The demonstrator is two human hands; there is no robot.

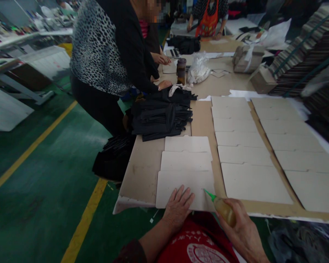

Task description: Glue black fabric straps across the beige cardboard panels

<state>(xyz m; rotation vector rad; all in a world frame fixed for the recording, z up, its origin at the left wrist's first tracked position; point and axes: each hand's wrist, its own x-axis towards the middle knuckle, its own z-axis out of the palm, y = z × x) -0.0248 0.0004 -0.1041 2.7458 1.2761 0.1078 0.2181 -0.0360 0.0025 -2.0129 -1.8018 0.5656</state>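
Observation:
My left hand [178, 205] lies flat, fingers spread, on the lower edge of the nearest pale card [185, 184] in the left column. In my right hand [239, 223] is a squeeze bottle [225, 212] of amber liquid with a green nozzle. The bottle tilts to the left, its tip at or just above that card, right of my left hand; contact cannot be made out. Behind this card, two more cards overlap in the same column. A middle column of cards [254, 182] and a right column [315, 190] lie beside it.
Black fabric bundles [161, 117] lie behind the left column. A person [98, 54] leans over the table's left side; others stand farther back. Beyond are a dark bottle [181, 71], a plastic bag [199, 69] and tall board stacks [304, 51]. The table's near edge adjoins my apron [200, 241].

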